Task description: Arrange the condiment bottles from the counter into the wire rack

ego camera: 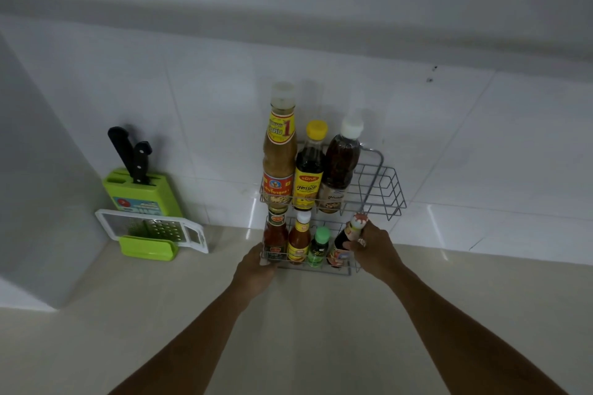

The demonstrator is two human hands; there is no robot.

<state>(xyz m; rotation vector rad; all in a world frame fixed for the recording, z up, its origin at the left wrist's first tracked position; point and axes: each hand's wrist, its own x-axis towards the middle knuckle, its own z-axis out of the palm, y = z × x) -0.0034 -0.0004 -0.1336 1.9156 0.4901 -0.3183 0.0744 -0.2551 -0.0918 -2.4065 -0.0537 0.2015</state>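
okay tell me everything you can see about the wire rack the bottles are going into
The wire rack is a grey, thin metal-looking frame with two tiers, standing on the counter against the tiled wall. Its upper tier holds three tall bottles, with space free at right; the lower holds four small ones. The left hand touches its lower front corner.

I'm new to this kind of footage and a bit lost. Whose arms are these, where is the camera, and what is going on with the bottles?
There is no machine here: a person wears a wide-angle camera on the head, looking down at their own two bare arms. This is the only view.

On the counter against the tiled wall stands a two-tier wire rack. Its top tier holds three tall bottles; the lower tier holds smaller ones, including a green-capped bottle.

The left hand grips the rack's lower front corner. The right hand holds a dark sauce bottle, tilted, at the right end of the lower tier.

To the left sit a green knife block and a white grater.
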